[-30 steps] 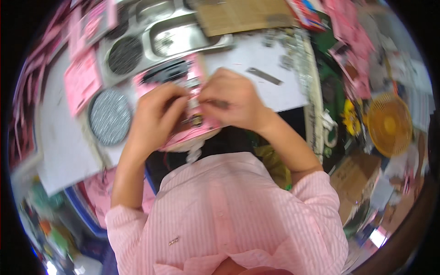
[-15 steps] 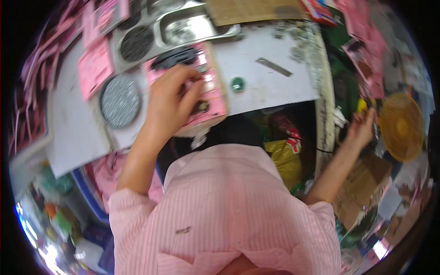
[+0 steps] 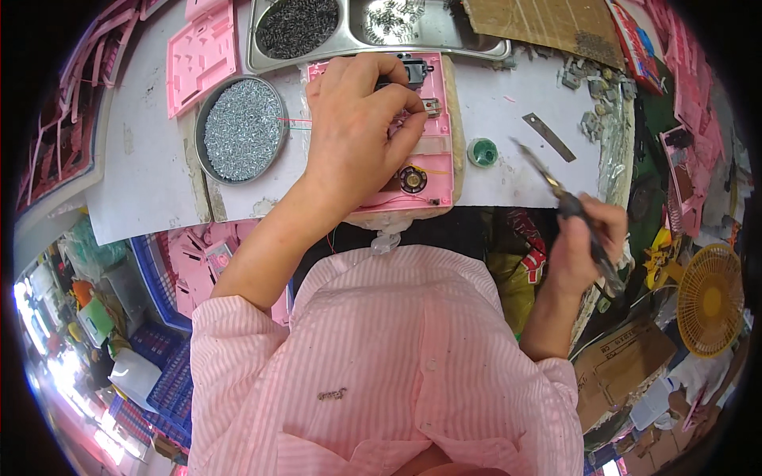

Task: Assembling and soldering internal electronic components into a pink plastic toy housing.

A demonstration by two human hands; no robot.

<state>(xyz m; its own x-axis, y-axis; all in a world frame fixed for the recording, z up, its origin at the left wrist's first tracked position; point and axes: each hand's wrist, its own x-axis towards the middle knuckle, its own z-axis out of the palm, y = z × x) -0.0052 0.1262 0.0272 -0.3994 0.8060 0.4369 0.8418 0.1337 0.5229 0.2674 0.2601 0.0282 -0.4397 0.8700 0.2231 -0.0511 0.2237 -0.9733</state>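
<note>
My right hand (image 3: 583, 246) is closed round the dark handle of a soldering iron (image 3: 569, 205), its thin tip pointing up and left over the table. A pink plastic housing (image 3: 447, 170) lies before me with a small round speaker (image 3: 413, 180), thin wires and a black part (image 3: 414, 71) in it. Over the housing's left part rests my left hand (image 3: 353, 131), thumb and forefinger curled together near a small metal part (image 3: 431, 107). What those fingers pinch, if anything, is hidden. Between the housing and the iron stands a small round pot of green stuff (image 3: 482, 152).
Left of the housing sits a round dish of silvery screws (image 3: 242, 131). Behind are a metal tray (image 3: 349, 40) with dark small parts and a piece of cardboard (image 3: 548, 28). A flat metal strip (image 3: 549, 137) lies right. A yellow basket (image 3: 709, 301) stands far right.
My right hand has come in from the far right, bringing the soldering iron over the table's front edge. The view has shifted; my left hand stays at the pink housing.
</note>
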